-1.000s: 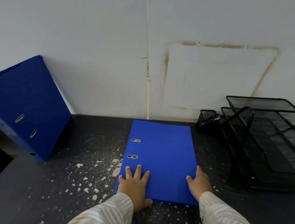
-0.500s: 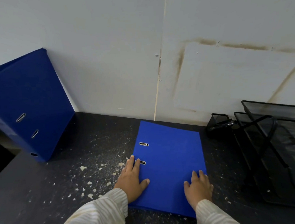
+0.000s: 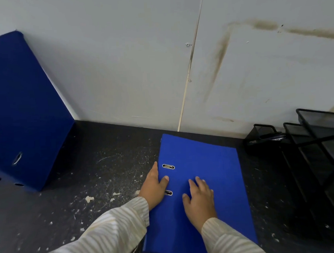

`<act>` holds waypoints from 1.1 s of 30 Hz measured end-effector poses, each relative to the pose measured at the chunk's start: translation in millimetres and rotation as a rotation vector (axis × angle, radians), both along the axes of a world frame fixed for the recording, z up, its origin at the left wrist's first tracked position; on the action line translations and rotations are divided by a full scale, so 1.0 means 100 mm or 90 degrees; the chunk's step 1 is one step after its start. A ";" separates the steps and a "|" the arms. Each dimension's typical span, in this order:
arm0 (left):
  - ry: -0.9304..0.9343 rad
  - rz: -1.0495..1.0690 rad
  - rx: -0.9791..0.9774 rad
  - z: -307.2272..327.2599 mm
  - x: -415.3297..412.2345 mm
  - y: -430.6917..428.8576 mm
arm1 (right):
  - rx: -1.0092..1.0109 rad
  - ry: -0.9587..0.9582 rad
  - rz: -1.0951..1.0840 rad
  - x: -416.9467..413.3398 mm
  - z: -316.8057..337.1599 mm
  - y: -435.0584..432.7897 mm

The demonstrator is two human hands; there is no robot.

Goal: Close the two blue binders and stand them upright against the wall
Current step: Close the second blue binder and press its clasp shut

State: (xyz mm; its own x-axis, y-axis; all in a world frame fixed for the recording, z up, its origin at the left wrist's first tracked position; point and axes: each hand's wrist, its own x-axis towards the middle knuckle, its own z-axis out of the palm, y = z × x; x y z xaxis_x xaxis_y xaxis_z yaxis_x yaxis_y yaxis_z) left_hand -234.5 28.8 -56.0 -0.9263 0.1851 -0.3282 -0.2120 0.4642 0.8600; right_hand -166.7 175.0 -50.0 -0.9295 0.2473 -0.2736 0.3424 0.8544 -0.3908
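A closed blue cardboard binder is laid flat on the dark speckled desk. Its left edge is gripped by the left hand, with the thumb on top and the fingers at the side. The right hand is laid flat and open on the cover, just right of that grip. Far left of the grip, a second blue binder is leaned against the white wall.

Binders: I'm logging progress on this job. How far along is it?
Done: the left binder stands closed at the wall. In hand: the second binder is closed but lies flat on the table; the left hand grips its spine edge, the right hand rests on its cover. Left: stand it up against the wall.
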 end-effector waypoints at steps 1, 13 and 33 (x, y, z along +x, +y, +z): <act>0.002 0.004 0.013 0.00 -0.05 0.01 | -0.009 0.007 0.006 -0.04 0.01 -0.03; -0.146 0.142 0.295 -0.05 -0.49 0.02 | -0.038 0.049 0.053 -0.43 0.07 -0.21; -0.066 0.082 0.220 0.01 -0.43 0.07 | -0.028 0.027 0.087 -0.59 0.18 -0.21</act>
State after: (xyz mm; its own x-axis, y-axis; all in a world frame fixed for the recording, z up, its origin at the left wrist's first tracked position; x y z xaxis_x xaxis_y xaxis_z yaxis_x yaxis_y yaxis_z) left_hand -278.0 35.8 -55.4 -0.9147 0.1848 -0.3594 -0.3433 0.1141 0.9323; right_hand -225.6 153.8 -32.2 -0.9646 0.1059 -0.2414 0.2062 0.8735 -0.4411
